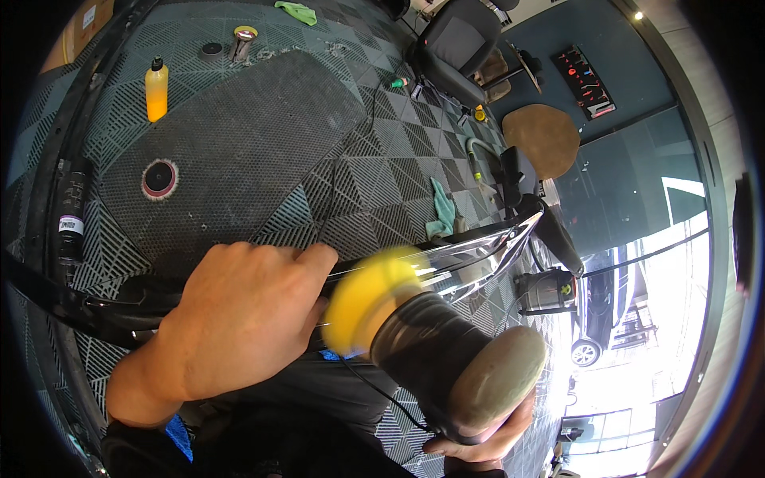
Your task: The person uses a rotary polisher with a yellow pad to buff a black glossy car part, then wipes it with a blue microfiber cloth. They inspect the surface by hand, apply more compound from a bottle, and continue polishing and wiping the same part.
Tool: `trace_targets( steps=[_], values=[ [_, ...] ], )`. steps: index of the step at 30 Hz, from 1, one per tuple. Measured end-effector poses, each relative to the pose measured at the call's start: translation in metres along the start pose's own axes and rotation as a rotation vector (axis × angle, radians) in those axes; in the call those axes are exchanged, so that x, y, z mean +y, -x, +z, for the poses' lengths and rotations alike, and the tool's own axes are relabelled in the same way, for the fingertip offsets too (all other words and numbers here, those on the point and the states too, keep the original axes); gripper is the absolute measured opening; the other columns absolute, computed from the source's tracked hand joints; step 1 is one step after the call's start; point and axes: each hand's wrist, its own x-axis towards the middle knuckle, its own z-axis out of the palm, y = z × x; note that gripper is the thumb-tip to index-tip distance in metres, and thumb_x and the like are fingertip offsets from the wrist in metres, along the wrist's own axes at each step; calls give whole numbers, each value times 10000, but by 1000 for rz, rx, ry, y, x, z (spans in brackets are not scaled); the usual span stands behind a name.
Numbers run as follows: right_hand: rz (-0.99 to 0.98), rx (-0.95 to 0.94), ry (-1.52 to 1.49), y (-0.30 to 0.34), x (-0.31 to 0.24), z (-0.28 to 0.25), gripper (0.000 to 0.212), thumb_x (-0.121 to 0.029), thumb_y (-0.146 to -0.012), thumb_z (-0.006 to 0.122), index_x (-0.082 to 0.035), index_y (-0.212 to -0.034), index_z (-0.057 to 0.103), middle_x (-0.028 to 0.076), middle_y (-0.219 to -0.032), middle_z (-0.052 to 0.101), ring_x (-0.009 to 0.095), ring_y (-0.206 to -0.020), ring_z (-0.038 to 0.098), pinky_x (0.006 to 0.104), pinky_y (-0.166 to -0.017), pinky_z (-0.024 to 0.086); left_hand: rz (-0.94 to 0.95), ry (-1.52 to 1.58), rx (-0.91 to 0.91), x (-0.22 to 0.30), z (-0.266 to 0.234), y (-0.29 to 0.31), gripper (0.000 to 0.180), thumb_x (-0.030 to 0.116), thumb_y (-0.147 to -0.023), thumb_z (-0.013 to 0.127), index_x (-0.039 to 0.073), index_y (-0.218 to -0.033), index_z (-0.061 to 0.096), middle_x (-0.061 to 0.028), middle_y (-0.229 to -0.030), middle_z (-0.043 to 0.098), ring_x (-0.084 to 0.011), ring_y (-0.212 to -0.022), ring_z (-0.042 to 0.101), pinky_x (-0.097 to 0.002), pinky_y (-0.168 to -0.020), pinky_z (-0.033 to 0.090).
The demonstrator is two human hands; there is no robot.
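My left hand [231, 319] grips a long, glossy black trim strip [478, 243] that runs across the picture, with the fingers curled over its top edge. My right hand [482, 442] holds a black polishing machine [446, 366] from below; only the fingertips show. The machine's yellow foam pad [362, 299] is blurred and presses against the strip just right of my left hand. A thin black cord [382, 398] trails down from the machine.
A dark rubber mat [239, 135] lies on the tiled grid floor, with a round red-rimmed pad [159, 178] and a yellow bottle [157, 89] nearby. A teal cloth [442, 209], a black seat [458, 48], a brown round cushion [542, 137] and a parked car [594, 311] are to the right.
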Motion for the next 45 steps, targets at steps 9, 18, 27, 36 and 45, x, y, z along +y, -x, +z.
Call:
trace_targets(
  steps=[9, 18, 27, 36, 45],
  values=[
    [141, 137, -214, -9, -18, 18, 1544, -509, -250, 1003, 48, -1488, 267, 239, -1389, 506, 394, -1283, 533, 505, -1153, 354, -17, 25, -32, 1, -2, -3, 366, 64, -732, 729, -22, -1073, 627, -178, -754, 693, -341, -632, 682, -424, -586, 538],
    [-43, -30, -49, 17, 54, -19, 1499, -414, -185, 1011, 17, -1451, 334, 150, -1335, 580, 332, -1265, 560, 489, -1178, 316, 16, 50, -24, -3, 0, 2, 403, 57, -712, 763, -37, -1080, 626, -182, -751, 694, -322, -625, 691, -401, -579, 544],
    [-533, -68, 60, -7, 35, -6, 756, -419, -386, 996, -76, -976, 671, 19, -964, 726, 209, -1019, 683, 405, -1032, 438, 42, 55, -14, -4, 0, 3, 406, 88, -734, 765, -23, -1099, 627, -187, -802, 702, -330, -646, 696, -390, -593, 552],
    [-390, -240, 386, -9, -14, 0, 1130, -555, -432, 974, -48, -1329, 511, 191, -1149, 690, 352, -1033, 695, 442, -911, 543, -45, 44, -55, -5, -6, 12, 398, 56, -723, 749, -10, -1099, 637, -194, -848, 708, -348, -678, 701, -386, -618, 559],
    [-193, -119, 268, -1, -6, -2, 1008, -489, -434, 974, -44, -1251, 586, 188, -1151, 691, 349, -1017, 698, 425, -918, 535, -78, 42, -74, 1, -8, 11, 413, 33, -715, 758, -8, -1106, 631, -196, -835, 704, -354, -693, 697, -406, -631, 553]
  ],
)
